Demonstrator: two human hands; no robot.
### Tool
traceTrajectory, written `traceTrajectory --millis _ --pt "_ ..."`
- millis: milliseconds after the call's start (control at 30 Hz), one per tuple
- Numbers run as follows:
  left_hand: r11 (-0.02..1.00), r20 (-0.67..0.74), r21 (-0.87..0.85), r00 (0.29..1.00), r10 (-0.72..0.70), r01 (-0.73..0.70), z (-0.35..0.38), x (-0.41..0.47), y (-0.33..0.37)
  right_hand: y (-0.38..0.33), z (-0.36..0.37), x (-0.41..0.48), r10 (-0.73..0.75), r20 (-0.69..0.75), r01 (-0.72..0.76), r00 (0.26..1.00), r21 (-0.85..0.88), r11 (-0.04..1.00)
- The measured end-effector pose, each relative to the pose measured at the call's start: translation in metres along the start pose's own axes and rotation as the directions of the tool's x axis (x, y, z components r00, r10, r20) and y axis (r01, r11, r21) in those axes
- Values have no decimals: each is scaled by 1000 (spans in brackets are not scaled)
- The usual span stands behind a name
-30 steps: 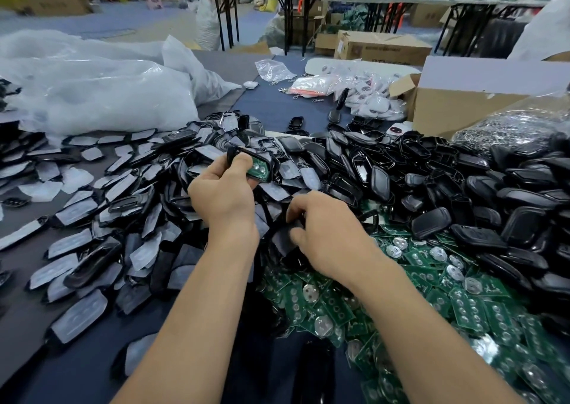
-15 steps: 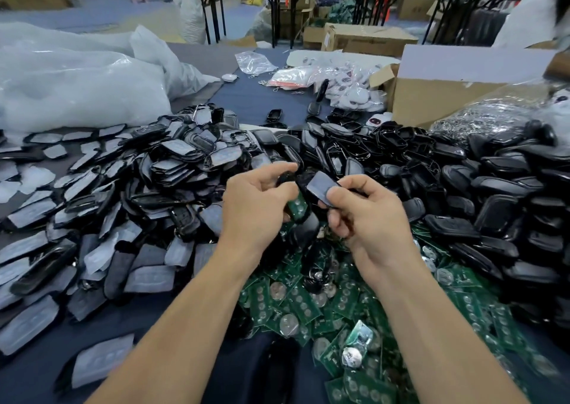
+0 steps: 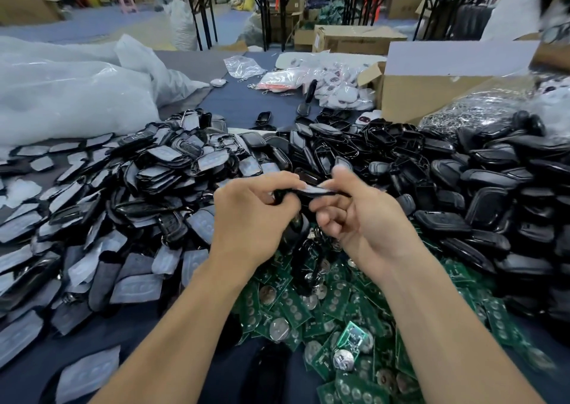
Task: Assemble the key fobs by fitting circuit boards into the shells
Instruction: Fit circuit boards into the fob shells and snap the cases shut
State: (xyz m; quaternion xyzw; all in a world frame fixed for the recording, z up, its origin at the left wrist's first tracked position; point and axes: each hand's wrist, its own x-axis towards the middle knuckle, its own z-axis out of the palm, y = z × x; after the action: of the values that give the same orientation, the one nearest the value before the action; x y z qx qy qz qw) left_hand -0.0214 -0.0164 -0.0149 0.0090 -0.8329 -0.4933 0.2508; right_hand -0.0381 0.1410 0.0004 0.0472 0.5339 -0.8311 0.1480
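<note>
Over circuit boards, left hand and right hand pinching shell (edge-on)

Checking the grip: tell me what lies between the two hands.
Head view: a black key fob shell, pale-faced, spans the gap, pinched by left hand and right hand.

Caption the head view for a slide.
Left hand and right hand pinch a key fob shell above green circuit boards and black shells.

Shells: black plastic, glossy. Circuit boards: green, with shiny metal coin cells. Worktop: covered in matt dark cloth. Bags: translucent crinkled plastic film. Box: brown cardboard, matt.
</note>
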Motion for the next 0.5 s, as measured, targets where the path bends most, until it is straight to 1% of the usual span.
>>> traceTrajectory --millis 33,100,133,200,267,300,400,500 --pt "996 -14 -68 998 -66 65 0 1 1 -1 -2 0 -11 6 10 1000 34 999" --pt "937 28 -268 974 -225 225 -1 3 1 -2 -5 0 -85 22 85 996 2 996" --pt "886 89 -352 953 -290 303 -1 4 1 -2 -7 -1 -133 41 135 990 -53 989" --pt "807 223 -420 909 -352 415 -1 6 3 0 -7 -2 -209 87 223 974 -212 951" --pt "789 305 -412 885 -352 456 -1 5 3 3 -2 -2 -270 69 277 960 -317 907" --pt "793 336 -399 878 -341 460 -2 5 2 4 -1 -1 -287 38 283 957 -325 902" --pt "800 391 -382 865 -315 464 -3 4 2 4 -2 1 -282 -58 259 958 -259 931" --pt "779 401 -411 861 -312 474 -2 3 3 2 -3 1 -234 -98 218 967 -150 964"
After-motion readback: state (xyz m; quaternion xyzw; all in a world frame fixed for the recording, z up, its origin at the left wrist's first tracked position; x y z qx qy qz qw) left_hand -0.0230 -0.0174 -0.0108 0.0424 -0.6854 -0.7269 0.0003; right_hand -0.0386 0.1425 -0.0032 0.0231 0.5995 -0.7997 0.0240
